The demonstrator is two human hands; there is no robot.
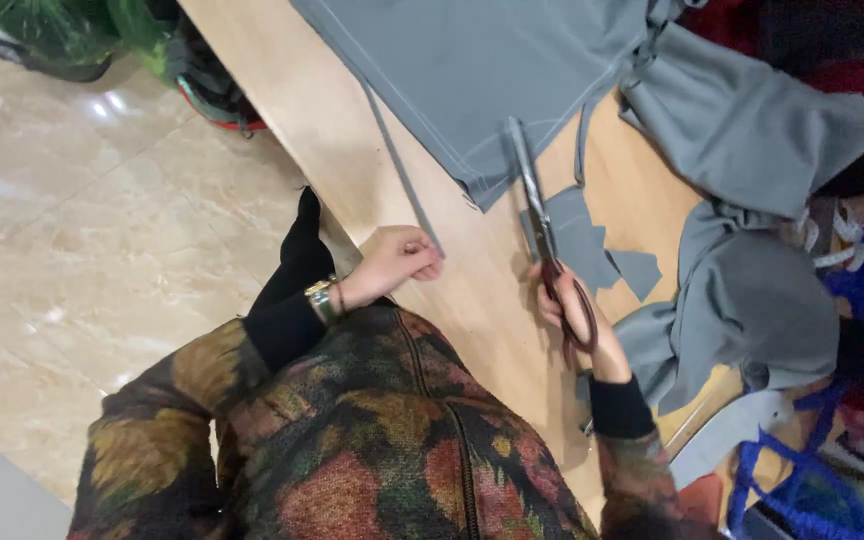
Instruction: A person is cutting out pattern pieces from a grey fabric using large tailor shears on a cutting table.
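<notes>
My right hand (pixel 580 322) grips the dark red handles of long scissors (pixel 535 203), whose blades point away across the wooden table (pixel 322 110) toward a large sheet of grey fabric (pixel 482 60). My left hand (pixel 394 262) pinches the near end of a thin grey fabric strip (pixel 402 175) lying along the table's left edge. A metal watch sits on that wrist. Small grey offcuts (pixel 592 245) lie just beyond the scissors.
More crumpled grey fabric (pixel 752 290) is heaped on the right side of the table. Blue fabric and straps (pixel 802 480) lie at the lower right. Green bags (pixel 62 30) stand on the glossy tiled floor (pixel 82 230) at the upper left.
</notes>
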